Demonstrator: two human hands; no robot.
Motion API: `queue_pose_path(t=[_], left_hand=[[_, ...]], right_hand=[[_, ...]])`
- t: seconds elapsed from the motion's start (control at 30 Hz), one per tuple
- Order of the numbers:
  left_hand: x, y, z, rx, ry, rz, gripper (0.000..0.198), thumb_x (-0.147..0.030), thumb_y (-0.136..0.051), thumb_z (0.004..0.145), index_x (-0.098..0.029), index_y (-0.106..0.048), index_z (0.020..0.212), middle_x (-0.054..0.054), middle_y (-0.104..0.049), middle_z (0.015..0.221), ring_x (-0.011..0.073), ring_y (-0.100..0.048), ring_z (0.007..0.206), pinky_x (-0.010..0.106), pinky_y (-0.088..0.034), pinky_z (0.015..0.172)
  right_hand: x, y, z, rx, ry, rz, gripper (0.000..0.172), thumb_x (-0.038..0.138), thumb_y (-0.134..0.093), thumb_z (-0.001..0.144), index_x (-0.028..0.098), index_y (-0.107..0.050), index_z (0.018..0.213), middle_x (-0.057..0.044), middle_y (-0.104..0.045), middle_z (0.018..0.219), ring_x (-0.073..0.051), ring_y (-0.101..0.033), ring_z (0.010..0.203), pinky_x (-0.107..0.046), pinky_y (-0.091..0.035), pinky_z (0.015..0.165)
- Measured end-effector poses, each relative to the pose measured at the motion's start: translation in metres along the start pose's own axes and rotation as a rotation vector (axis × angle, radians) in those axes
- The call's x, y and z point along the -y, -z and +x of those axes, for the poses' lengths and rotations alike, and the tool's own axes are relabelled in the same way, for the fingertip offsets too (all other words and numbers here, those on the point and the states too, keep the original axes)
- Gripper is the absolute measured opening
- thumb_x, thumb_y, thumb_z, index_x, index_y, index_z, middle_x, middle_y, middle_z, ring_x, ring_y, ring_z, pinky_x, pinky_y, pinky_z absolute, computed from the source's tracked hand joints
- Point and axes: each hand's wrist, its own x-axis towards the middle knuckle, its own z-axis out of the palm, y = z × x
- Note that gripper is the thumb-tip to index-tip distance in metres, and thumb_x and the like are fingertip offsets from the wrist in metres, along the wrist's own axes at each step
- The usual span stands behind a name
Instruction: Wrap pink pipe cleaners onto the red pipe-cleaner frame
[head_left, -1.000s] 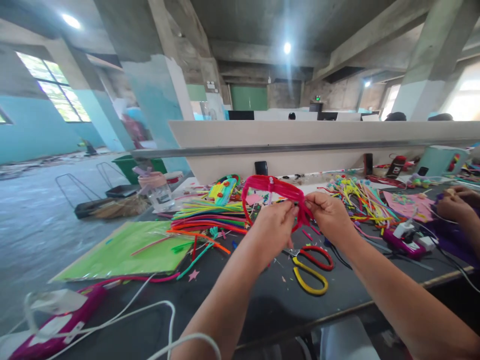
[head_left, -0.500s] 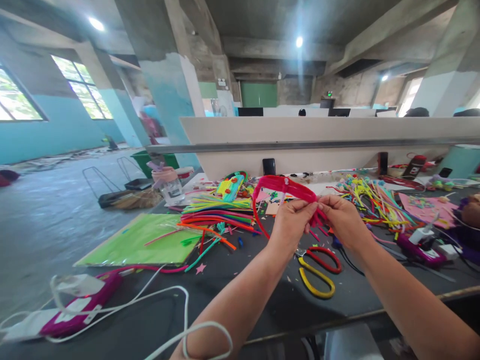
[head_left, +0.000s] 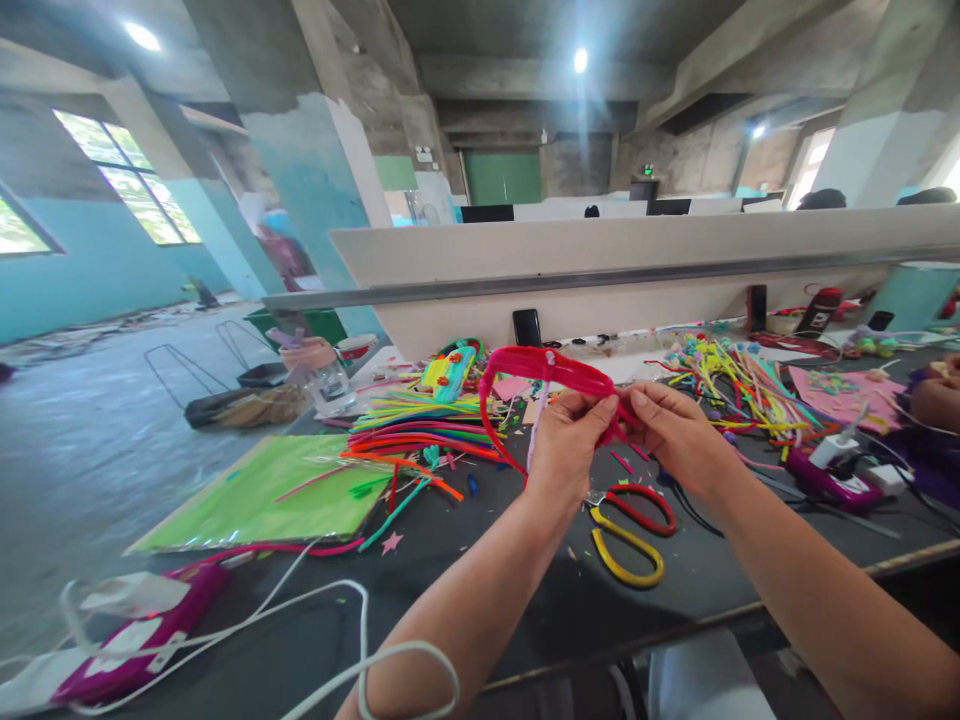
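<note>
Both hands hold a red and pink fuzzy pipe-cleaner piece point(head_left: 525, 362) above the dark table. It has a wide flat band on top, a red loop hanging at its left and a pale strand dangling from the band. My left hand point(head_left: 566, 440) pinches the band's right end. Close beside it, my right hand point(head_left: 671, 430) is closed at the same end, thumb against fingers; the exact strand it grips is partly hidden. Below the hands lie scissors point(head_left: 630, 540) with one red and one yellow handle. A bundle of coloured pipe cleaners point(head_left: 420, 432) rests to the left.
A green sheet in clear plastic point(head_left: 262, 490) lies at left. Purple power strips point(head_left: 142, 640) with a white cable point(head_left: 360, 600) are near me. More pipe cleaners point(head_left: 742, 390) and a pink sheet point(head_left: 840, 395) lie at right. Another person's hand point(head_left: 934, 400) shows at the right edge.
The whole view has shifted a little, so most things sit further left. The held piece has turned slightly and its pale strand shows more; both hands keep their grip.
</note>
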Motion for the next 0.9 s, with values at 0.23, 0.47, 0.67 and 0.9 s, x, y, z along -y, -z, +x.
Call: queue_pose_path(t=[0.23, 0.47, 0.67, 0.9], left_hand=[[-0.002, 0.0, 0.0, -0.029, 0.023, -0.034, 0.021, -0.025, -0.082, 0.056, -0.014, -0.072, 0.071, 0.001, -0.069, 0.067, 0.0093, -0.061, 0.06, 0.021, -0.049, 0.063], [-0.013, 0.0, -0.001, -0.001, 0.071, -0.091, 0.021, -0.023, -0.084, 0.054, -0.013, -0.071, 0.069, 0.002, -0.07, 0.069, 0.01, -0.063, 0.064, 0.021, -0.05, 0.067], [-0.014, -0.001, -0.002, -0.035, 0.072, -0.077, 0.02, -0.022, -0.083, 0.054, -0.013, -0.069, 0.064, -0.001, -0.065, 0.058, 0.0073, -0.057, 0.052, 0.019, -0.047, 0.056], [-0.008, -0.002, -0.004, -0.045, 0.039, -0.07, 0.021, -0.024, -0.082, 0.056, -0.012, -0.067, 0.064, 0.0, -0.066, 0.061, 0.0072, -0.058, 0.055, 0.017, -0.045, 0.056]], right_hand=[[-0.002, -0.004, 0.004, -0.093, 0.021, -0.057, 0.03, 0.035, -0.079, 0.062, 0.016, -0.061, 0.076, 0.002, -0.061, 0.066, -0.009, -0.054, 0.058, -0.023, -0.045, 0.058], [0.006, -0.009, -0.002, -0.024, 0.094, -0.174, 0.023, 0.035, -0.07, 0.072, 0.017, -0.061, 0.084, 0.001, -0.061, 0.074, -0.01, -0.054, 0.064, -0.025, -0.046, 0.064], [-0.002, -0.032, -0.017, -0.171, 0.303, -0.664, 0.047, 0.018, -0.07, 0.064, 0.017, -0.049, 0.106, -0.009, -0.06, 0.102, -0.019, -0.059, 0.086, -0.033, -0.049, 0.075], [-0.019, -0.037, -0.011, -0.35, 0.58, -1.043, 0.03, 0.016, -0.056, 0.075, 0.016, -0.048, 0.105, -0.012, -0.059, 0.102, -0.023, -0.058, 0.097, -0.038, -0.048, 0.081]])
